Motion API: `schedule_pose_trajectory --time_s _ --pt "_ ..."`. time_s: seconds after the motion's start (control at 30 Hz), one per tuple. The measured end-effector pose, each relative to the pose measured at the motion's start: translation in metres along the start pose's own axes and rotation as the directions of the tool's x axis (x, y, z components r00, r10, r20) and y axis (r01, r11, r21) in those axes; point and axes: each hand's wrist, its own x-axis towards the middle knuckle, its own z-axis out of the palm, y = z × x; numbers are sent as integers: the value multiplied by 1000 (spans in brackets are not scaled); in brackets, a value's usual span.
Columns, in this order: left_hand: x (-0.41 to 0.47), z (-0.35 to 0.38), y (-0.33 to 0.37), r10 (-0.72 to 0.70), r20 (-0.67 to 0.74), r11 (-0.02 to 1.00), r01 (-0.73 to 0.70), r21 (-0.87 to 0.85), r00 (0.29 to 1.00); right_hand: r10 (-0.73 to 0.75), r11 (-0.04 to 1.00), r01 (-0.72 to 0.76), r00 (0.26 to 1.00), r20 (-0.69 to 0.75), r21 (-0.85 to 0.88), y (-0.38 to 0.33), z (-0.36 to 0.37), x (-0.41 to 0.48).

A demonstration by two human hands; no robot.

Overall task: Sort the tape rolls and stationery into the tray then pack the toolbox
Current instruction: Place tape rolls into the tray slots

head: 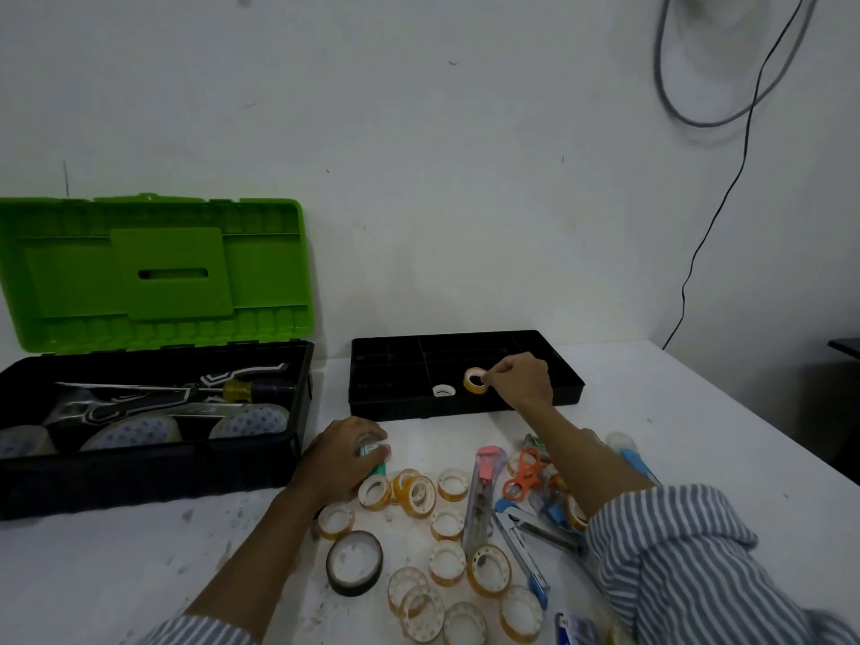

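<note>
A black divided tray [565, 386] lies at the middle back of the table. My right hand [521, 379] reaches over it and pinches a small yellow tape roll [475, 380] just above a front compartment. A white tape roll [443, 391] lies in the tray to its left. My left hand [342, 456] rests on the table in front of the tray, closed around a green object [374, 453]. Several small yellow tape rolls [421, 495] and one larger black-rimmed roll [354, 563] lie scattered near me.
An open toolbox [153, 472] with a raised green lid [153, 272] stands at the left, holding a screwdriver and large tape rolls. Orange scissors [525, 477], a pink-capped cutter [484, 495], staplers [521, 547] and a glue bottle [628, 451] lie at the right. Cables hang on the wall.
</note>
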Motion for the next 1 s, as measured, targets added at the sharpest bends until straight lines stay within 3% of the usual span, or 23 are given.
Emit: schedule_pose_trajectory --time_s 0.13,0.2,0.27,0.3,0.37,0.43,0.6,0.83,1.0 --pt "-1 -8 31 154 -41 970 -143 196 987 154 988 -154 988 -31 -6 -4 7 3" --pt "0 -14 45 140 5 989 -140 43 990 168 984 -170 985 -31 -57 -8 9 2" --pt "0 -20 53 115 199 984 -85 -153 973 149 981 -149 989 -14 -123 -10 11 0" --pt "0 -22 55 105 310 986 -57 -158 945 139 979 -138 990 -2 -150 -11 11 -1" --pt "0 -23 58 91 470 996 -80 -43 878 128 978 -121 991 29 -167 -12 12 -2" --pt "0 -22 60 90 523 989 -136 50 847 116 983 -107 992 53 -148 -11 12 -2" --pt "-3 -19 64 95 533 982 -167 89 841 8 1000 -8 999 49 1 1 9 -1" --pt "0 -19 62 159 498 980 -195 21 852 -199 965 214 974 -112 152 16 -3 -13" --pt "10 -20 71 149 355 987 -120 -103 923 -309 910 349 931 -195 223 29 -9 -22"
